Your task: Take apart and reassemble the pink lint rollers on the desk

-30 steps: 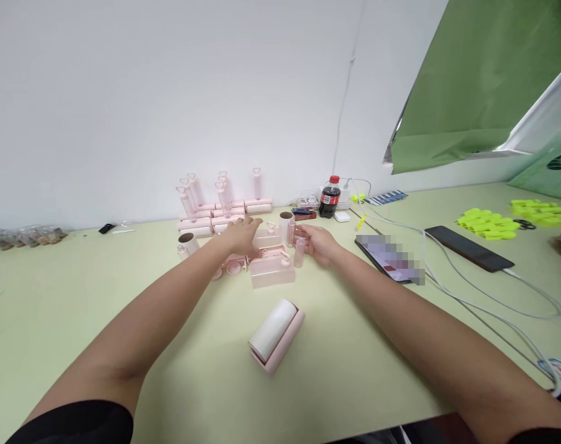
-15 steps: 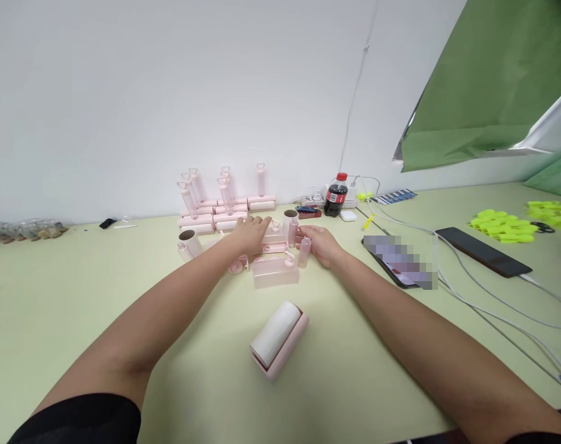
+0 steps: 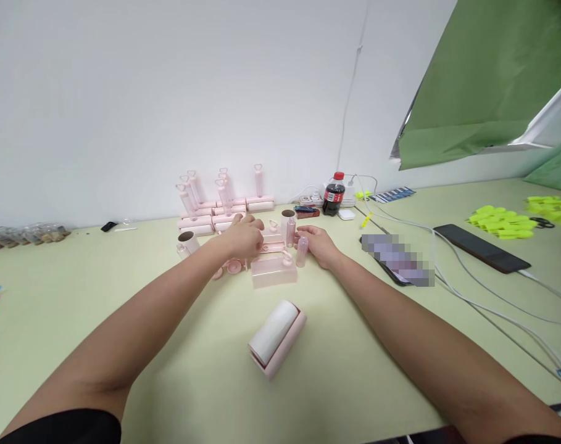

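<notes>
My left hand (image 3: 245, 237) is over the group of pink parts, its fingers curled down; what they touch is hidden. My right hand (image 3: 319, 245) rests on its side at the right of the group, fingers apart, beside two small translucent pink bottles (image 3: 302, 251). Between the hands are a pink tray part (image 3: 273, 247) and a clear pink cover (image 3: 274, 273). Pink round pieces (image 3: 234, 266) lie below my left hand. Nearer to me, a white roll (image 3: 274, 332) sits in a pink holder (image 3: 287, 346), set at a slant.
Pink holders with upright heart-topped handles (image 3: 224, 197) stand by the wall. Cardboard-cored rolls (image 3: 187, 242) flank the parts. A cola bottle (image 3: 334, 194), phones (image 3: 481, 248), white cables and yellow pieces (image 3: 500, 222) are on the right.
My left hand has shifted slightly left and its fingers have curled in, uncovering more of the round pink pieces. My right hand stays beside the small bottles. The view has moved slightly.
</notes>
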The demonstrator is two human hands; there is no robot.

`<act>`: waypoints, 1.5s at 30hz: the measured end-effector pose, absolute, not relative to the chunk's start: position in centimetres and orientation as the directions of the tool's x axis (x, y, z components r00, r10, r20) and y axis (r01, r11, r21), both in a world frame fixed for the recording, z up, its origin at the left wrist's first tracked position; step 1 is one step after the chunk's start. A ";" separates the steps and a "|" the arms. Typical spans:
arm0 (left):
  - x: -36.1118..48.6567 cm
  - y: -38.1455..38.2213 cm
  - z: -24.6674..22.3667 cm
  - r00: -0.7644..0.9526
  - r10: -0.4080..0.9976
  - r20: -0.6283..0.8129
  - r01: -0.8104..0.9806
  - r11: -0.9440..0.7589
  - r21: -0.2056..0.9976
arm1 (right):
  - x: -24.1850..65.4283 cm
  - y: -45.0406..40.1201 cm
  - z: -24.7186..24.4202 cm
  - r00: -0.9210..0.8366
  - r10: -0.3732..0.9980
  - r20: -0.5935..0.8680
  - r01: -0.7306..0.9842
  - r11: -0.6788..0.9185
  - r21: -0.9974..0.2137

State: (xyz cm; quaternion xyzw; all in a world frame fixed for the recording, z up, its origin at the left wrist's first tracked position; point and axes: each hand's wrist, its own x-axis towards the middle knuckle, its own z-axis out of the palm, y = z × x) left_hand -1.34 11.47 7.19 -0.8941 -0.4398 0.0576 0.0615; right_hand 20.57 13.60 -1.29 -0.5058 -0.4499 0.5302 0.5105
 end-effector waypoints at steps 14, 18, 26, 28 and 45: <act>-1.8 11.4 6.5 0.688 0.723 -0.069 0.712 -0.690 -0.126 | 20.7 13.9 -1.9 0.042 0.998 -0.056 -0.073 -0.053 -0.996; -1.7 11.0 7.0 0.714 0.691 -0.111 0.676 -0.722 -0.150 | 20.7 14.0 -2.0 0.052 0.997 -0.057 -0.076 -0.053 -0.996; -0.9 11.3 7.0 0.671 0.677 -0.303 0.662 -0.731 -0.166 | 20.7 14.2 -2.3 0.067 0.996 -0.052 -0.083 -0.046 -0.995; -0.9 11.4 7.0 0.686 0.660 -0.306 0.646 -0.746 -0.162 | 20.7 14.2 -2.2 0.065 0.997 -0.051 -0.087 -0.046 -0.995; -1.1 12.6 6.1 0.647 0.747 -0.154 0.718 -0.664 -0.208 | 20.6 14.0 -2.2 0.053 0.998 -0.042 -0.103 -0.037 -0.994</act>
